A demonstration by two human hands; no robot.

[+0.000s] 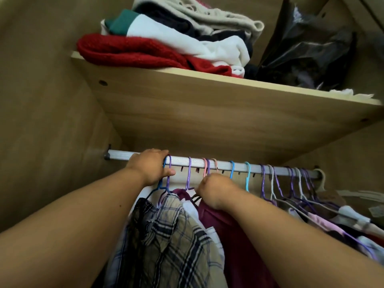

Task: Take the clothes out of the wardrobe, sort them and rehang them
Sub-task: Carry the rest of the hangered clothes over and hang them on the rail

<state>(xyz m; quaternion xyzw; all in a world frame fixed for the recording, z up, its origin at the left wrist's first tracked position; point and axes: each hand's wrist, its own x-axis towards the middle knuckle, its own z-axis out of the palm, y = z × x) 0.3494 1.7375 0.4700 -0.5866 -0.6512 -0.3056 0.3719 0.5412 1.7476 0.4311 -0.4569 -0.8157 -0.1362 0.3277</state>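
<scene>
At the wardrobe rail [222, 164], the left hand [149, 166] curls its fingers over the bar, thumb under, touching the blue hanger [160, 185]. Just below the rail, the right hand [214, 190] is fisted round the neck of a pink hanger [205, 167] above a maroon garment [234, 246]. A plaid shirt [166, 235] hangs between the arms. Folded clothes [166, 38] lie on the shelf [207, 104] above.

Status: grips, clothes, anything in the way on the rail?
Left grip holds leftmost hooks on the rail. Right grip grips maroon top at its hanger. Plaid shirt crowds alongside.
</scene>
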